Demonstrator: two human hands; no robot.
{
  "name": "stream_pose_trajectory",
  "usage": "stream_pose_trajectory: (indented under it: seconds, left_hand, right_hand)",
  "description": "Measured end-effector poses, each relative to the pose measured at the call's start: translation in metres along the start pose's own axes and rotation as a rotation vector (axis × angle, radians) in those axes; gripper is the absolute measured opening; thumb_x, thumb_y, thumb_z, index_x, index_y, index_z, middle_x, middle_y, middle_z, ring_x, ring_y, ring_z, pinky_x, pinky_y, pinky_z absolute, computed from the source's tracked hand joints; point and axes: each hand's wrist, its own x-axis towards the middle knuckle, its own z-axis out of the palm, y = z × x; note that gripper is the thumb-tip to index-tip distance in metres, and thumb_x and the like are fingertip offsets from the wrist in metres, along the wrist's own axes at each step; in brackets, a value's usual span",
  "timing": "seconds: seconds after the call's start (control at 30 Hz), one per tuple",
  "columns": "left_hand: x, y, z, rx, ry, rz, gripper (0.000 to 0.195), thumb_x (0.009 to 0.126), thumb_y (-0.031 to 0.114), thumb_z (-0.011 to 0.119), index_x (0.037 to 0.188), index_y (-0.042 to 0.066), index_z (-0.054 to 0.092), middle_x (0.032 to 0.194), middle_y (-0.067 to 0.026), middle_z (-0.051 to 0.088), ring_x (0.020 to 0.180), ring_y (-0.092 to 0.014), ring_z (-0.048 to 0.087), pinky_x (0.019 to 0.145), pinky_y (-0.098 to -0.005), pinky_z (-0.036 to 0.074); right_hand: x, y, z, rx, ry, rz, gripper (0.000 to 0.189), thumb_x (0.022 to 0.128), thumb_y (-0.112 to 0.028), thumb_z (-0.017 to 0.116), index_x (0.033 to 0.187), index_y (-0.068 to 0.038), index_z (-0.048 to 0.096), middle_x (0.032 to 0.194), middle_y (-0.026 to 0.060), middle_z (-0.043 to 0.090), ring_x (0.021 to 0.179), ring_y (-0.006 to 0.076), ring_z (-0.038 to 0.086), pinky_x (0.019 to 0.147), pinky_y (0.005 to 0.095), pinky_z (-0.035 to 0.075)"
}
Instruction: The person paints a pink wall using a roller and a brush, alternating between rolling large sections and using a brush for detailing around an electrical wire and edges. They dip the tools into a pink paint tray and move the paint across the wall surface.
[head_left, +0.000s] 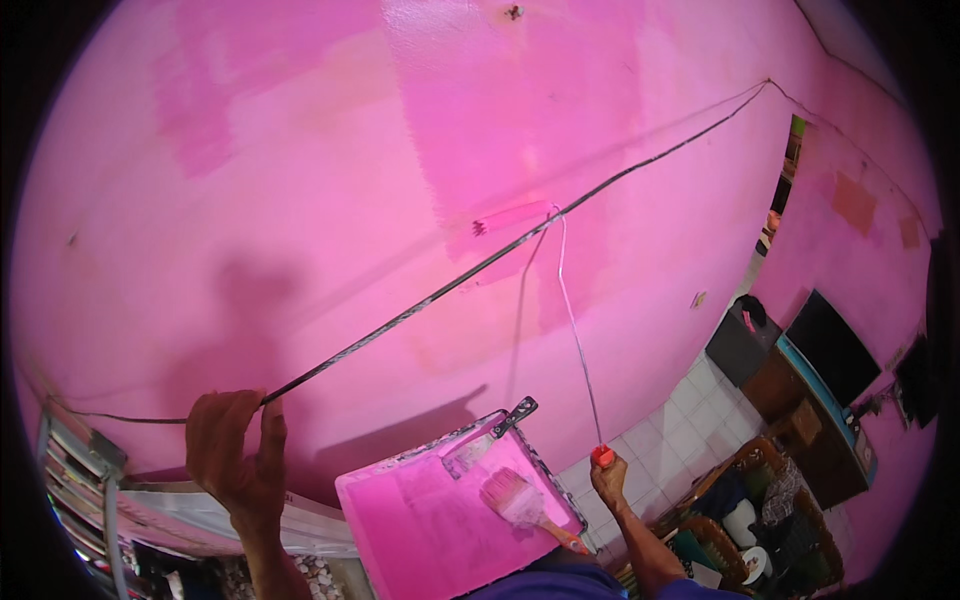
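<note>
My left hand (236, 446) pinches a dark cable (405, 319) that runs slantwise across the pink wall, held a little away from it. In my right hand (610, 478) is the red handle of a paint roller (517, 217). Its long, thin wire frame reaches up to the pink-coated sleeve, which lies at the wall behind the cable. Darker, fresh-looking pink paint (487, 135) covers a broad band around and above the sleeve. Below, a paint tray (390, 525) holds pink paint. Across it lie a paintbrush (517, 501) with an orange-tipped handle and a scraper (517, 417) with a black handle.
At lower left stands a metal ladder (111, 510), beside pale sheeting (225, 517). To the right are a flat-screen television (832, 349) on a wooden cabinet (810, 442), a dark box-like unit (742, 337) and a chair (814, 540) piled with cloths. White floor tiles (686, 427) run along the wall.
</note>
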Motion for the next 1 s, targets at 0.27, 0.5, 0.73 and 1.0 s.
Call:
stream_pose_trajectory:
  seconds: [0.27, 0.5, 0.73, 1.0]
  left_hand:
    - [-0.008, 0.001, 0.009, 0.003, -0.055, -0.044, 0.012, 0.076, 0.004, 0.068, 0.087, 0.001, 0.064, 0.080, -0.0094, 0.063, 0.079, -0.027, 0.059, 0.081, -0.0409, 0.046]
    - [-0.014, -0.006, 0.015, 0.070, -0.049, -0.045, 0.012, 0.075, 0.004, 0.069, 0.084, 0.001, 0.063, 0.078, -0.0097, 0.062, 0.077, -0.029, 0.059, 0.080, -0.0454, 0.046]
    - [-0.009, -0.007, 0.014, 0.060, -0.044, -0.019, 0.012, 0.077, 0.005, 0.068, 0.087, 0.001, 0.063, 0.081, -0.0099, 0.063, 0.079, -0.028, 0.059, 0.079, -0.0412, 0.047]
    - [-0.007, -0.004, 0.007, 0.089, 0.018, -0.028, 0.013, 0.075, 0.005, 0.069, 0.086, 0.001, 0.063, 0.079, -0.0099, 0.062, 0.077, -0.029, 0.058, 0.076, -0.0423, 0.047]
  right_hand:
    - [0.022, -0.003, -0.024, -0.268, 0.017, -0.045, 0.017, 0.081, -0.012, 0.060, 0.074, 0.004, 0.059, 0.066, 0.0226, 0.060, 0.065, 0.0382, 0.062, 0.054, 0.0392, 0.046]
    - [0.075, -0.030, -0.004, -0.216, 0.059, -0.045, 0.017, 0.081, -0.012, 0.060, 0.075, 0.004, 0.061, 0.070, 0.0234, 0.061, 0.070, 0.0378, 0.063, 0.056, 0.0398, 0.048]
    - [0.067, -0.009, 0.008, -0.214, 0.039, 0.143, 0.020, 0.081, -0.017, 0.062, 0.077, 0.003, 0.062, 0.072, 0.0221, 0.063, 0.072, 0.0359, 0.064, 0.060, 0.0392, 0.049]
    - [0.075, 0.001, 0.004, -0.223, 0.013, 0.174, 0.020, 0.082, -0.017, 0.063, 0.083, 0.002, 0.063, 0.081, 0.0214, 0.065, 0.080, 0.0328, 0.065, 0.067, 0.0380, 0.050]
